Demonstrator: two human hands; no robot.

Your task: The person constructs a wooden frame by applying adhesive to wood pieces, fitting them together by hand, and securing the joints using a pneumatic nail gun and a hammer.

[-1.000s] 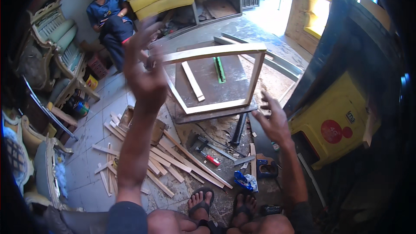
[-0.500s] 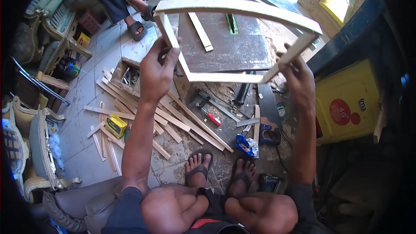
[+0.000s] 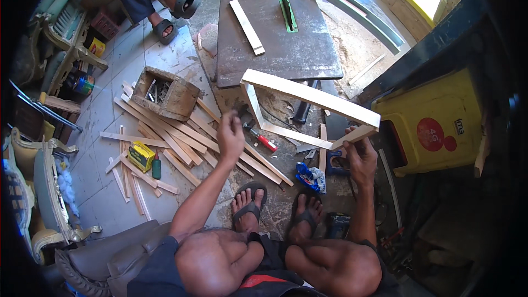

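Floor-level now, wooden frame (image 3: 308, 111) hangs pinched in right hand (image 3: 360, 157); left hand (image 3: 231, 135) released, seemingly spread.

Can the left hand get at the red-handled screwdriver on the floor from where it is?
Probably yes: the left hand hovers open just left of the red-handled screwdriver, and nothing lies between them; the wooden frame is held up and off to the right.

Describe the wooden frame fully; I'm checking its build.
The frame is a four-sided open rectangle of pale, unfinished wood slats joined at the corners. It is held off the floor, tilted, above the tool-strewn ground in front of the dark metal plate. The right hand grips its near right corner; the left hand is off it, open below.
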